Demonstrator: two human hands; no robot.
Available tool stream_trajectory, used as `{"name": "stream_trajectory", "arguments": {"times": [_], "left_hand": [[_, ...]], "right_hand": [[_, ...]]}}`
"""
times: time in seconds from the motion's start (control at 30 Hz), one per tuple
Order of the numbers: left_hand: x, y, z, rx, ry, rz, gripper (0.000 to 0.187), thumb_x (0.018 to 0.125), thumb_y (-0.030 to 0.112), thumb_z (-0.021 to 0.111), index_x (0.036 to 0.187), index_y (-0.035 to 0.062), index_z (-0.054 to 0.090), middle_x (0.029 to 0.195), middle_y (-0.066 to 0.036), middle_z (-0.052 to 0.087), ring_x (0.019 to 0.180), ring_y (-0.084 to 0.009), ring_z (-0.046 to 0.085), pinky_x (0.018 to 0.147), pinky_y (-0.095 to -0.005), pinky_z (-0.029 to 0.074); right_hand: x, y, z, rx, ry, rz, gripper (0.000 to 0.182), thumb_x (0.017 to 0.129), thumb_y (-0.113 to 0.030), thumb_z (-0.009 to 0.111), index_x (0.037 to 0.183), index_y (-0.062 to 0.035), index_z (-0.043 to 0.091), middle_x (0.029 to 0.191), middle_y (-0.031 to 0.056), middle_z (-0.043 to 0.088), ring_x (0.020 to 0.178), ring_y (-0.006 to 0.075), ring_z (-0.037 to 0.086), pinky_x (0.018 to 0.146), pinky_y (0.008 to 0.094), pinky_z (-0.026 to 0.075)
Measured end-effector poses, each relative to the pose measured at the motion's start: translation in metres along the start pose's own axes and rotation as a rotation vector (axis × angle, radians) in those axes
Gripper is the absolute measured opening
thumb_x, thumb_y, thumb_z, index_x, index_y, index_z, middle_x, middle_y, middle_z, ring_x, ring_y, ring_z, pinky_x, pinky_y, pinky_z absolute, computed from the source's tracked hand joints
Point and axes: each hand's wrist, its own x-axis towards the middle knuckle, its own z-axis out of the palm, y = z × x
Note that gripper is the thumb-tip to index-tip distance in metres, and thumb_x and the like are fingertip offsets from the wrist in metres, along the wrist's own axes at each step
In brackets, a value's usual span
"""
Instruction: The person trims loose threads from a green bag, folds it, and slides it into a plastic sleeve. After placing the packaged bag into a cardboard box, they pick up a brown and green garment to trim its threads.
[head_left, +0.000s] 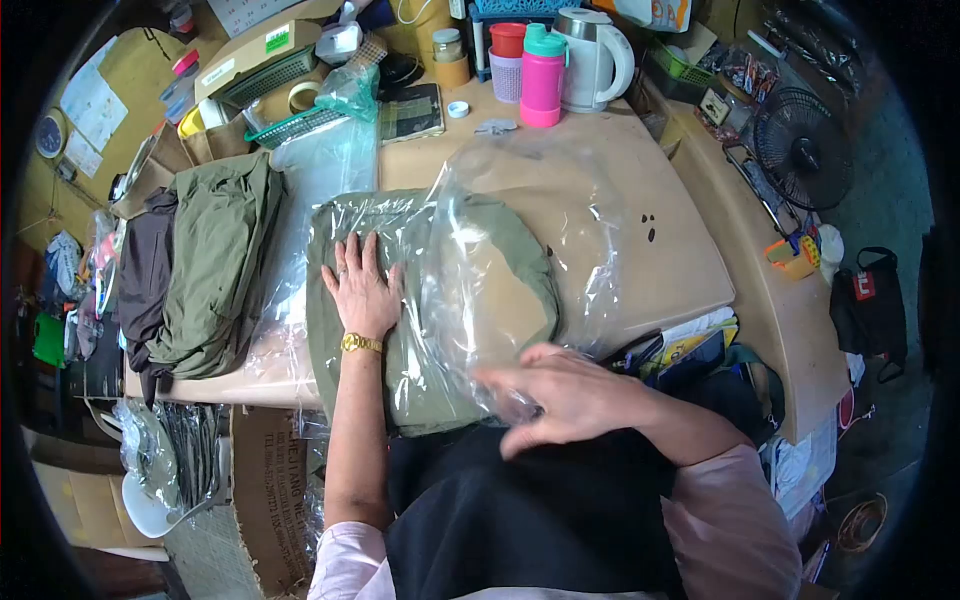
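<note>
My left hand [364,290] lies flat with fingers spread on a folded olive-green garment [335,370] inside a clear plastic bag [592,292]. The left part of the bag is filled by the garment, and its wide, loose right part spreads over the table. A curved green edge of the garment reaches into that loose part. My right hand [565,395], a little blurred, is over the bag's near edge, thumb and fingers apart, with plastic film showing between them.
On the left of the brown-covered table [690,262] lie a stack of green garments [215,265] and flat plastic bags [325,160]. At the back stand a pink bottle [541,85] and a kettle [590,65]. A black fan [803,148] is on the right.
</note>
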Motion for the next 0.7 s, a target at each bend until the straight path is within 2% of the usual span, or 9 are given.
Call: {"name": "stream_trajectory", "arguments": {"times": [0.03,0.13,0.3,0.37,0.4,0.47,0.57,0.63,0.7], "left_hand": [[0.0,0.0,0.0,-0.004,0.003,0.001,0.065,0.091,0.044,0.055,0.147,0.015,0.04,0.155,-0.015,0.034,0.146,-0.0351,0.025,0.117,-0.0604,0.013],[-0.001,-0.001,0.002,0.012,0.03,-0.03,0.063,0.092,0.045,0.055,0.146,0.0148,0.042,0.155,-0.015,0.034,0.146,-0.0349,0.025,0.117,-0.0608,0.013],[0.001,0.008,0.0,-0.007,0.083,-0.187,0.065,0.092,0.047,0.054,0.146,0.0132,0.042,0.155,-0.015,0.034,0.146,-0.035,0.025,0.116,-0.0622,0.014],[0.001,0.017,0.002,0.031,0.034,-0.154,0.066,0.091,0.047,0.055,0.146,0.0129,0.042,0.155,-0.015,0.034,0.146,-0.0351,0.024,0.116,-0.0624,0.014],[0.001,0.017,0.002,0.03,0.034,-0.156,0.066,0.091,0.047,0.056,0.146,0.0131,0.042,0.155,-0.015,0.033,0.146,-0.0351,0.024,0.116,-0.0622,0.014],[0.002,0.018,0.003,0.029,0.036,-0.152,0.066,0.091,0.047,0.056,0.147,0.0131,0.042,0.155,-0.016,0.033,0.146,-0.0354,0.024,0.116,-0.0622,0.014],[0.001,0.017,0.001,0.041,0.036,-0.126,0.066,0.091,0.047,0.055,0.147,0.013,0.042,0.156,-0.016,0.033,0.146,-0.0367,0.025,0.116,-0.0624,0.014],[0.002,0.017,0.001,0.045,0.017,-0.131,0.066,0.091,0.047,0.055,0.147,0.0131,0.041,0.155,-0.016,0.033,0.146,-0.0375,0.025,0.116,-0.0625,0.014],[0.001,0.017,-0.003,0.021,0.019,-0.125,0.067,0.091,0.047,0.055,0.147,0.0133,0.041,0.155,-0.016,0.034,0.146,-0.0374,0.025,0.116,-0.0621,0.014]], "right_hand": [[0.002,0.004,0.002,0.12,-0.133,0.12,0.038,0.084,-0.024,0.078,0.111,-0.0012,0.066,0.096,0.0152,0.072,0.091,0.0292,0.069,0.085,0.0393,0.053],[-0.039,0.021,-0.053,0.521,0.427,0.124,0.011,0.084,-0.007,0.073,0.092,-0.0007,0.068,0.074,0.0057,0.069,0.072,0.0138,0.067,0.063,0.0292,0.056],[-0.143,0.144,-0.097,0.36,0.756,0.549,0.01,0.078,0.005,0.063,0.085,-0.0028,0.064,0.073,0.0092,0.068,0.073,0.0205,0.069,0.06,0.0339,0.057],[-0.136,0.143,-0.082,-0.827,0.833,1.05,0.012,0.079,0.001,0.062,0.09,-0.0044,0.063,0.084,0.0116,0.07,0.084,0.0296,0.069,0.073,0.0419,0.055],[-0.135,0.141,-0.09,-0.952,0.955,1.163,0.018,0.086,-0.003,0.058,0.102,-0.0057,0.065,0.098,0.0131,0.068,0.095,0.0349,0.065,0.088,0.0453,0.05],[-0.098,0.089,-0.096,-0.763,1.417,0.643,0.017,0.092,-0.01,0.058,0.108,-0.0044,0.063,0.107,0.0144,0.066,0.1,0.0298,0.064,0.088,0.0407,0.049],[0.017,0.019,-0.053,-0.154,1.191,-0.119,0.037,0.087,-0.014,0.067,0.121,-0.0013,0.059,0.121,0.0163,0.061,0.112,0.0295,0.058,0.1,0.039,0.044],[0.074,0.007,-0.018,-0.659,0.74,-0.22,0.051,0.087,-0.036,0.068,0.13,-0.0104,0.057,0.137,0.0169,0.052,0.132,0.0333,0.047,0.11,0.0537,0.031],[0.112,0.062,-0.009,-0.821,0.627,-0.113,0.052,0.088,-0.044,0.063,0.131,-0.0155,0.058,0.142,0.0168,0.048,0.135,0.0333,0.042,0.111,0.0605,0.026]]}}
